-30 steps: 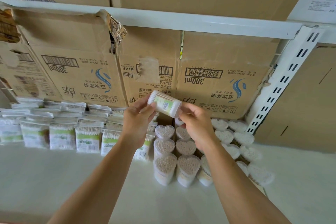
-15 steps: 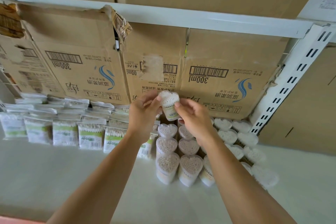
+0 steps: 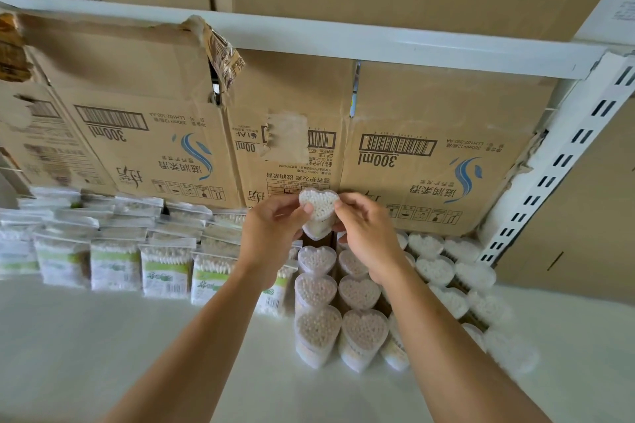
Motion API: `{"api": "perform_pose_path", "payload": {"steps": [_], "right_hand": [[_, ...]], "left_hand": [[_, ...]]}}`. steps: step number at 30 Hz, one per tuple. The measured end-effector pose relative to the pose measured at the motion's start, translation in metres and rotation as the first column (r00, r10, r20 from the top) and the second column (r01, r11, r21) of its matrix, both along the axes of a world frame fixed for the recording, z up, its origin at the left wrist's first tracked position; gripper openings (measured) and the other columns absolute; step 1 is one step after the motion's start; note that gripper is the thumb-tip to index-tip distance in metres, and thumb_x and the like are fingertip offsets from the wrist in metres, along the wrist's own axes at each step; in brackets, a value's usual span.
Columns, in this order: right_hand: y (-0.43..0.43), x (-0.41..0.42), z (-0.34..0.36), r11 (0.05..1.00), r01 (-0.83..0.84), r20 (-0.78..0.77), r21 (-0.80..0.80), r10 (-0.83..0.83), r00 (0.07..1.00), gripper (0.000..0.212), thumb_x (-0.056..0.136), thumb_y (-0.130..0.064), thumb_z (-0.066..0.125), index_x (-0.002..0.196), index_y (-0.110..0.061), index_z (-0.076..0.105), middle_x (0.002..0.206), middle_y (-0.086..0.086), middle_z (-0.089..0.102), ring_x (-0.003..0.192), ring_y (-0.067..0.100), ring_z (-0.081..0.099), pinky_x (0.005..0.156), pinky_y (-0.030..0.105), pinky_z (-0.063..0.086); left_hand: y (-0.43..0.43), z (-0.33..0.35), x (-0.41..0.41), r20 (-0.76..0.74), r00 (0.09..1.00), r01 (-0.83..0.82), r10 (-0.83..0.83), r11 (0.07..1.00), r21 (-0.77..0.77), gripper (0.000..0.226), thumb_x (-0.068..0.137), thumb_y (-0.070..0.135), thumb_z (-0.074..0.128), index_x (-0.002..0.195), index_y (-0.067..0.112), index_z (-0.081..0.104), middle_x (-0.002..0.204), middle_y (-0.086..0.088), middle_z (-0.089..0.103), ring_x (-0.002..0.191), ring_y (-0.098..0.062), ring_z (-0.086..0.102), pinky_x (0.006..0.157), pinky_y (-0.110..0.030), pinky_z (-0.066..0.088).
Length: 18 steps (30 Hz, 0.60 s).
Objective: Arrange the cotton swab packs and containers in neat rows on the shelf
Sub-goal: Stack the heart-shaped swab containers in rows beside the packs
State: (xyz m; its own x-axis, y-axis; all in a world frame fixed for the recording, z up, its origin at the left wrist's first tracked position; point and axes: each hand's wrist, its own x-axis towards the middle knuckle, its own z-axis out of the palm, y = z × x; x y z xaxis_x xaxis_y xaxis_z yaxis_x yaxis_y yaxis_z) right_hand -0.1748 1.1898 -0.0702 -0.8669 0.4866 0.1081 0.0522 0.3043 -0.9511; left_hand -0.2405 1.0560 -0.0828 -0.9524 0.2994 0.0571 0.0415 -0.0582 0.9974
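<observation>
Plastic container (image 3: 319, 208) pinched between both hands (image 3: 271, 233) (image 3: 369, 237)

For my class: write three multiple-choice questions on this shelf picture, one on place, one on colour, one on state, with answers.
1. Beside the standing heart containers, the bagged packs lie: A) right B) left C) on top
2. The pack labels are: A) red B) black C) green
3. The raised heart container is: A) pinched by both hands B) lying flat C) in one hand only
Key: 1 B, packs fill the left side; 2 C, green bands show; 3 A, left hand and right hand each pinch it.
</observation>
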Motion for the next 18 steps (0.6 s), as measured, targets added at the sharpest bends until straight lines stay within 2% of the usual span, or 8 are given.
{"api": "perform_pose_path", "payload": {"steps": [2, 5, 7, 12, 16, 18], "right_hand": [[0.001, -0.004, -0.003, 1.000, 0.028, 0.022, -0.002, -0.028, 0.999, 0.018, 0.094, -0.027, 0.056, 0.104, -0.018, 0.067, 0.087, -0.006, 0.071, 0.082, 0.014, 0.068, 0.080, 0.047, 0.056], [0.004, -0.008, -0.005, 0.999, 0.047, 0.033, -0.010, -0.047, 0.998, 0.016, 0.092, -0.024, 0.058, 0.100, -0.016, 0.070, 0.083, -0.002, 0.072, 0.078, 0.018, 0.069, 0.077, 0.048, 0.057], [0.006, -0.010, -0.005, 0.998, 0.056, 0.023, 0.004, -0.056, 0.998, 0.016, 0.091, -0.024, 0.060, 0.097, -0.015, 0.071, 0.081, -0.001, 0.073, 0.076, 0.019, 0.070, 0.075, 0.048, 0.058], [0.010, -0.013, -0.005, 0.996, 0.083, -0.008, 0.042, -0.083, 0.997, 0.018, 0.088, -0.028, 0.060, 0.096, -0.017, 0.072, 0.082, -0.004, 0.073, 0.079, 0.013, 0.070, 0.076, 0.045, 0.058], [0.011, -0.012, -0.007, 0.989, 0.084, 0.055, 0.121, -0.091, 0.994, 0.015, 0.089, -0.023, 0.059, 0.097, -0.019, 0.071, 0.083, -0.006, 0.072, 0.077, 0.012, 0.068, 0.077, 0.043, 0.057], [0.011, -0.013, -0.009, 0.985, 0.067, 0.097, 0.159, -0.083, 0.992, 0.015, 0.089, -0.020, 0.060, 0.100, -0.017, 0.071, 0.087, -0.006, 0.070, 0.079, 0.011, 0.068, 0.078, 0.040, 0.058]], "left_hand": [[0.001, -0.003, -0.004, -0.029, 0.999, -0.036, 0.034, 0.995, -0.093, 0.019, 0.078, 0.027, 0.076, 0.096, 0.022, 0.072, 0.083, 0.008, 0.072, 0.083, -0.010, 0.068, 0.082, -0.038, 0.057], [0.001, -0.005, -0.010, -0.070, 0.997, -0.050, 0.038, 0.983, -0.179, 0.030, 0.075, 0.034, 0.077, 0.101, 0.020, 0.070, 0.084, 0.007, 0.072, 0.080, -0.010, 0.067, 0.081, -0.034, 0.057], [0.002, -0.003, -0.012, -0.112, 0.993, -0.068, 0.044, 0.973, -0.220, 0.034, 0.075, 0.037, 0.077, 0.104, 0.022, 0.069, 0.082, 0.008, 0.071, 0.074, -0.008, 0.064, 0.073, -0.029, 0.054], [0.003, 0.002, -0.013, -0.186, 0.982, -0.067, 0.018, 0.962, -0.265, 0.029, 0.076, 0.038, 0.075, 0.101, 0.026, 0.068, 0.082, 0.010, 0.070, 0.077, -0.008, 0.066, 0.072, -0.026, 0.054], [0.004, -0.002, -0.014, -0.181, 0.983, -0.037, -0.031, 0.931, -0.363, 0.017, 0.079, 0.036, 0.074, 0.092, 0.030, 0.064, 0.081, 0.010, 0.068, 0.077, -0.009, 0.065, 0.069, -0.024, 0.053], [0.004, -0.006, -0.014, -0.209, 0.977, -0.055, -0.039, 0.903, -0.426, 0.021, 0.080, 0.035, 0.074, 0.097, 0.024, 0.066, 0.082, 0.011, 0.068, 0.077, -0.006, 0.065, 0.068, -0.020, 0.051]]}}
